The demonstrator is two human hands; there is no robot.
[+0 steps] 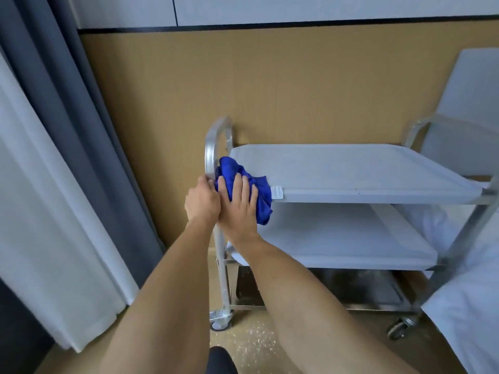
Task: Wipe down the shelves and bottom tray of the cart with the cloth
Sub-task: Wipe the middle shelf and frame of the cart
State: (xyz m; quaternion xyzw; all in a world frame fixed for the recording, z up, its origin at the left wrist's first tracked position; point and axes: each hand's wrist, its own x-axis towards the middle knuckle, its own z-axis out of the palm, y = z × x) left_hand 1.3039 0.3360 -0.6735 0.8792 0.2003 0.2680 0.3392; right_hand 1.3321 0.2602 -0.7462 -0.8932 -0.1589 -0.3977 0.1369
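A person's right hand (237, 203) is pressing a crumpled blue cloth (243, 184) flat-fingered onto the grey top shelf (351, 171) at its near-left corner, while the left hand (201, 201), touching the right, is gripping the metal cart post (213, 157); a rightward sweep likely comes next.

Soft even light — bowed, slightly blurred edges

Both forearms extended forward; left hand (202, 201) fingers curled, right hand (238, 205) flat, fingers straight (hands touching).

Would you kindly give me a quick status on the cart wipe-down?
Left hand grips cart post. Right hand presses blue cloth on top shelf corner. Nothing in the way.
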